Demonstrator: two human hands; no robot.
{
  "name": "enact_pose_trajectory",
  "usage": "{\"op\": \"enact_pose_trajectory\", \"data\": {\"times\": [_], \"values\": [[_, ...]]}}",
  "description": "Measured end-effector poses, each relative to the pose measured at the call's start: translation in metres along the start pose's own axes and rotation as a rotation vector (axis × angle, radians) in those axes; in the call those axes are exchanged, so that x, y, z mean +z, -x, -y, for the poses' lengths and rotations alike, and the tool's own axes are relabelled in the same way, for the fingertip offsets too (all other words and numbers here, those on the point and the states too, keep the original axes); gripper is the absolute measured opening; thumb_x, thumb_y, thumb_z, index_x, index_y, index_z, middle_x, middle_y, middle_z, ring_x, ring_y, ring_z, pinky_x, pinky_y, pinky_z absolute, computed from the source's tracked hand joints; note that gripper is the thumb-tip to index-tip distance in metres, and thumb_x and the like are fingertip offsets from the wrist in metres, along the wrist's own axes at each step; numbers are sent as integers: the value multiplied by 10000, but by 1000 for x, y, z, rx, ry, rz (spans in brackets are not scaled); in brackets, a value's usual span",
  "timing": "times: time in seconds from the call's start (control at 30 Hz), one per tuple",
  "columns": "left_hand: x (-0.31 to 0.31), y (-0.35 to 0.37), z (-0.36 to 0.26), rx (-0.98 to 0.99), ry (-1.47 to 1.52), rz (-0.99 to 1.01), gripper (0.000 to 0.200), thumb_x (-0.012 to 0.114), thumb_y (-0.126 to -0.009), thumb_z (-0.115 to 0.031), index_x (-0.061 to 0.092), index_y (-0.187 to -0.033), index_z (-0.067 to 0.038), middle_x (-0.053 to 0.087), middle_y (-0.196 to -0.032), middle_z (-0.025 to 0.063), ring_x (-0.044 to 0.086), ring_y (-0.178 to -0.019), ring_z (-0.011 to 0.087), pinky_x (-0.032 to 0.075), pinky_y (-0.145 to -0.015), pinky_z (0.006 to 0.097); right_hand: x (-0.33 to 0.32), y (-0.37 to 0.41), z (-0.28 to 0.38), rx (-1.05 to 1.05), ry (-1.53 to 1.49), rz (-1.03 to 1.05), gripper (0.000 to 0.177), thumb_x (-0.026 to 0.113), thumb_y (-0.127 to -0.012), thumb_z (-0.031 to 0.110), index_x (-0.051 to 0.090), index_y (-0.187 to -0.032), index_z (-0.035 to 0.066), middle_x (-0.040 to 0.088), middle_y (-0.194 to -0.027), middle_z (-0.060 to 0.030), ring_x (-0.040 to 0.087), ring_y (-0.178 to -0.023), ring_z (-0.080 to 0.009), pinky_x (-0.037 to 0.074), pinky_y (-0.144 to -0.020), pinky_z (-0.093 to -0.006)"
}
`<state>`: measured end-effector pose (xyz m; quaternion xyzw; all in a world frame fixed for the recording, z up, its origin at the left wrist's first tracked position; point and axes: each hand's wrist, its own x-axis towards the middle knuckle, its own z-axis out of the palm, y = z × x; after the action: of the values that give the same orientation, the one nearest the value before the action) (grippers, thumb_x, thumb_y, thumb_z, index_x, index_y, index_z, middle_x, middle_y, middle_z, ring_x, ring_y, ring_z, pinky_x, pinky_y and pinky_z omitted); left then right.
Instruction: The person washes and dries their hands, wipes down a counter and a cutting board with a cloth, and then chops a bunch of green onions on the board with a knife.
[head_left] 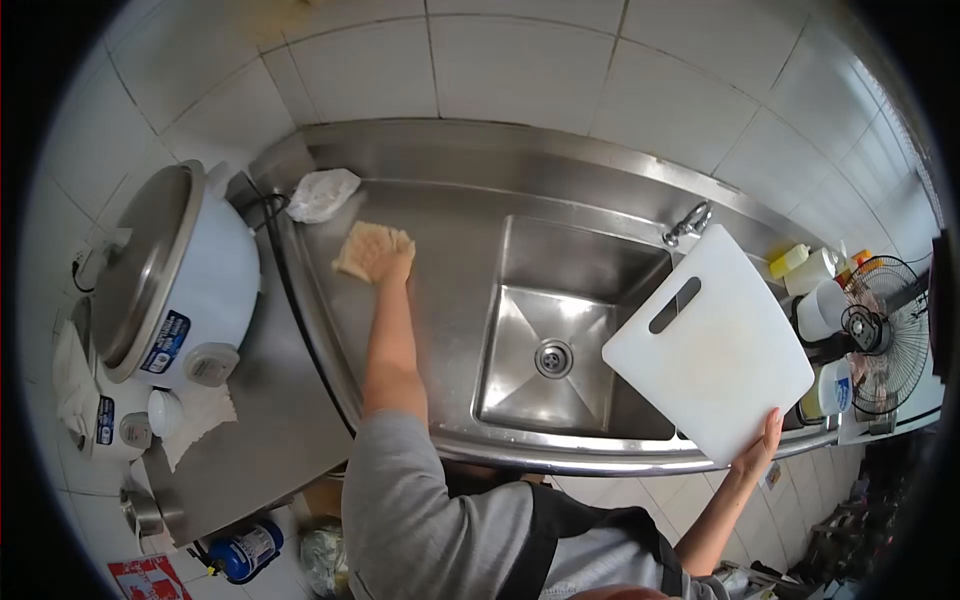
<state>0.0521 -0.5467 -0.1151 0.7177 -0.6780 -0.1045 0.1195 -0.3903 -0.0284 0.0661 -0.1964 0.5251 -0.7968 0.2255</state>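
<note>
My left hand [395,262] is closed on a yellowish cloth [365,248], which lies against the steel drainboard [440,300] left of the sink. On the right, my right hand [760,450] grips the lower corner of a white cutting board [715,350], with fingers seen at its edge. The board is tilted over the right part of the sink [550,330], its handle slot toward the upper left. Part of the sink's right side is hidden behind it.
A faucet [688,222] stands behind the board. A crumpled white plastic bag [322,194] lies at the back left. A large rice cooker [190,270] sits further left. Bottles [790,260] and a fan [885,330] are at the right.
</note>
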Motion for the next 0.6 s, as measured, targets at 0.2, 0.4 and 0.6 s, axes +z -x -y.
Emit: {"op": "enact_pose_trajectory", "data": {"times": [0.2,0.4,0.6], "values": [[17,104,-93,631,-40,-20,584,473,-815,-279,345,-1368,-142,284,-1439,71,165,-1357,271,118,-1100,394,-4,-16,-19,67,-22,-50,482,556,-872,285,422,-1244,9,510,-1198,-120,506,-1087,-233,410,-928,-379],[10,149,-61,547,497,90,384,538,-745,-105,619,-1119,-138,433,-1309,117,318,-1271,282,302,-1021,354,21,-21,-50,102,-84,-87,424,566,-872,226,447,-1201,-13,536,-1142,-116,514,-1050,-219,381,-931,-351],[-50,156,-68,409,30,257,376,433,-778,31,668,-1033,-112,533,-1181,113,550,-997,261,428,-862,318,60,-8,-50,139,-195,-54,401,551,-887,205,445,-1199,-25,540,-1152,-128,528,-1040,-216,403,-907,-340]]}}
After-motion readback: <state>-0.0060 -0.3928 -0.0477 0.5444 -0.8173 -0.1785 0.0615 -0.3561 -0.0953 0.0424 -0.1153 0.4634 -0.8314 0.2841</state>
